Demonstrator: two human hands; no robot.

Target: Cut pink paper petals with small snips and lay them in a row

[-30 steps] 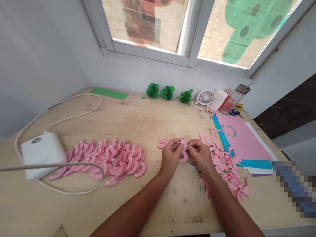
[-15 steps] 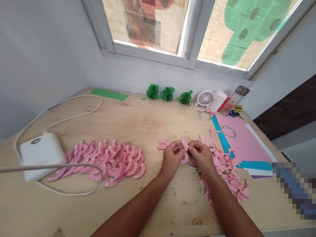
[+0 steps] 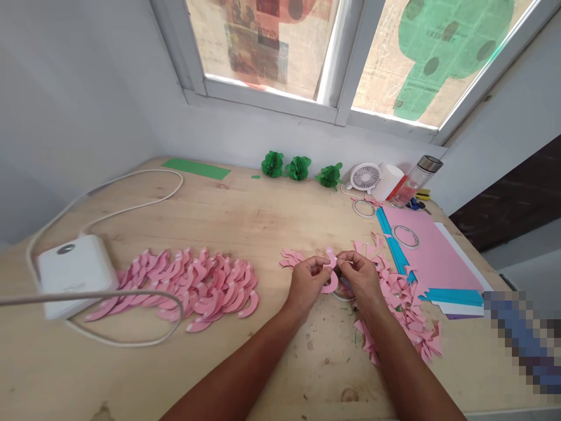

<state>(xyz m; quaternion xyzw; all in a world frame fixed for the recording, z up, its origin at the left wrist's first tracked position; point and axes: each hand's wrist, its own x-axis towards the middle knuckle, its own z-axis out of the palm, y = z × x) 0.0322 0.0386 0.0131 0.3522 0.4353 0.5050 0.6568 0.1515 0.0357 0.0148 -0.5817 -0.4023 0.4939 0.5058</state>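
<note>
My left hand (image 3: 308, 286) pinches a curved, S-shaped pink paper piece (image 3: 331, 285) between thumb and fingers. At the piece's right edge, the closed fingertips of my right hand (image 3: 362, 279) meet it, beside a small whitish bit. Partly hidden under my hands lies a roll of tape (image 3: 342, 297). Pink paper scraps (image 3: 409, 316) spread around my right forearm, with a smaller bunch of scraps (image 3: 290, 257) beyond my left hand. Further left, many curved pink pieces with whitish ends form an overlapping pile (image 3: 205, 286).
A white power bank (image 3: 76, 275) with a looping cable stands at left. Along the back are a green paper strip (image 3: 197, 168), green paper balls (image 3: 298, 168), a small fan (image 3: 365, 177) and a bottle (image 3: 416, 181). Coloured sheets (image 3: 438, 257) and tape rings lie right.
The pink piece and both hands have shifted very slightly right and down, still close together. The view has tilted a little; the piles look unchanged.
</note>
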